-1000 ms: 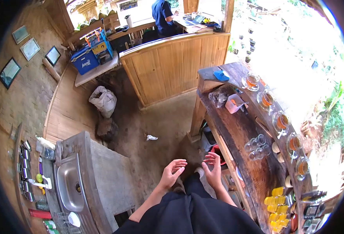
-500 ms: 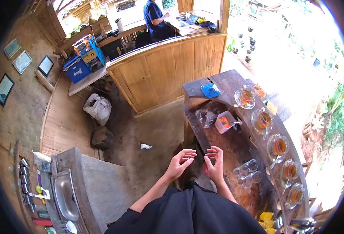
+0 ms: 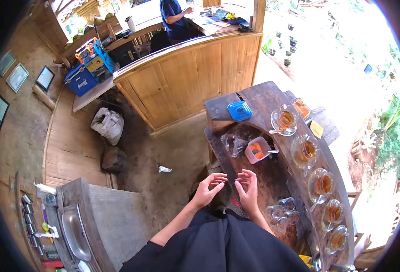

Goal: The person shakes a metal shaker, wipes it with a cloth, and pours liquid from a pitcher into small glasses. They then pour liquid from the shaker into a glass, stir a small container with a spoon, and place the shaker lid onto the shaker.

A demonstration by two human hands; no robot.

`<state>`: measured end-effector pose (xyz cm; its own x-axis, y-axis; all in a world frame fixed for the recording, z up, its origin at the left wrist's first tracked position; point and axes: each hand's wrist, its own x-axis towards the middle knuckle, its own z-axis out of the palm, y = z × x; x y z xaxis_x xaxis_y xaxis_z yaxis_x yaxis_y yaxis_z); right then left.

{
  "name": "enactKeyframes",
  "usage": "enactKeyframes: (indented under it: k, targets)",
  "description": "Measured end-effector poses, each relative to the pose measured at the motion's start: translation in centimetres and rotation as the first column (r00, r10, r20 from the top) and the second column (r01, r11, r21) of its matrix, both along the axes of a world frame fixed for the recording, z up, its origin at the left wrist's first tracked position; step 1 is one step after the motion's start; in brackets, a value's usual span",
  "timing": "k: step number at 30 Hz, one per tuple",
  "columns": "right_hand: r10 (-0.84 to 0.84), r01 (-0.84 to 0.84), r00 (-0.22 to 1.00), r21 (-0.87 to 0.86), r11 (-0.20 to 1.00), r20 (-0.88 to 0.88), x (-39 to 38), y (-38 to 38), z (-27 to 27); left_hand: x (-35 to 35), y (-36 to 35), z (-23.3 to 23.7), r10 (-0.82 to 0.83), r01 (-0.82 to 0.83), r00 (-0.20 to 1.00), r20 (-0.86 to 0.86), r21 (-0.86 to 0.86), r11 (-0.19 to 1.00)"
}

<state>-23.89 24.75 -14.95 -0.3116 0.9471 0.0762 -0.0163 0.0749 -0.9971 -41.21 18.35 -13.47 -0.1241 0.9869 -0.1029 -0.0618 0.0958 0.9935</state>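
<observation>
My left hand (image 3: pixel 207 190) hovers in front of my body with loosely bent fingers and nothing in it. My right hand (image 3: pixel 248 191) is held beside it, a short gap away, also empty with fingers apart. Nearest the right hand is the lower wooden shelf (image 3: pixel 264 185) of the curved counter. On that shelf stand a plastic tub (image 3: pixel 257 156) with orange pieces and a spoon, a clear plastic bag (image 3: pixel 233 144) and several empty glasses (image 3: pixel 281 213). Along the upper ledge, several glass cups of amber drink (image 3: pixel 323 184) sit on saucers with spoons.
A blue lid (image 3: pixel 239 110) lies on the counter's far end. To the left are a steel sink (image 3: pixel 76 233), a white sack (image 3: pixel 108 125) and a blue cooler box (image 3: pixel 80 80). Behind a wooden partition (image 3: pixel 191 81) stands another person (image 3: pixel 175 20). A crumpled white scrap (image 3: pixel 164 169) lies on the floor.
My view has shifted slightly, so the counter and room sit a little differently in frame. Both hands keep nearly the same pose. The other person's arm now reaches forward over the far table.
</observation>
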Motion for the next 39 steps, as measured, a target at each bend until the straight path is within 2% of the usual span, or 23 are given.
enactKeyframes:
  k: [7, 14, 18, 25, 32, 39]
  targets:
    - [-0.082, 0.082, 0.996, -0.013, 0.997, 0.032, -2.1, 1.7, 0.3, -2.5, 4.1, -0.6, -0.070, 0.069, 0.997, 0.038, 0.034, 0.997]
    - [-0.178, 0.179, 0.981, -0.011, 0.984, 0.079, -6.1, 4.6, 0.1, -7.4, 8.8, -1.1, -0.207, 0.207, 0.975, 0.076, 0.006, 0.978]
    - [-0.285, 0.286, 0.958, -0.048, 0.957, 0.033, -8.5, 6.2, 0.0, -9.9, 11.4, -1.2, -0.272, 0.273, 0.959, 0.076, -0.004, 0.962]
    - [-0.468, 0.468, 0.884, 0.020, 0.884, 0.004, -10.7, 8.3, -0.7, -13.0, 15.7, -2.2, -0.417, 0.417, 0.907, 0.057, 0.010, 0.909]
    - [-0.666, 0.665, 0.744, -0.040, 0.746, -0.055, -10.7, 7.8, -0.7, -12.8, 18.7, -2.9, -0.602, 0.600, 0.795, 0.075, 0.041, 0.799]
    - [-0.722, 0.717, 0.691, -0.099, 0.690, -0.027, -11.3, 6.3, -1.2, -11.6, 19.5, -2.6, -0.693, 0.690, 0.711, 0.124, 0.069, 0.720]
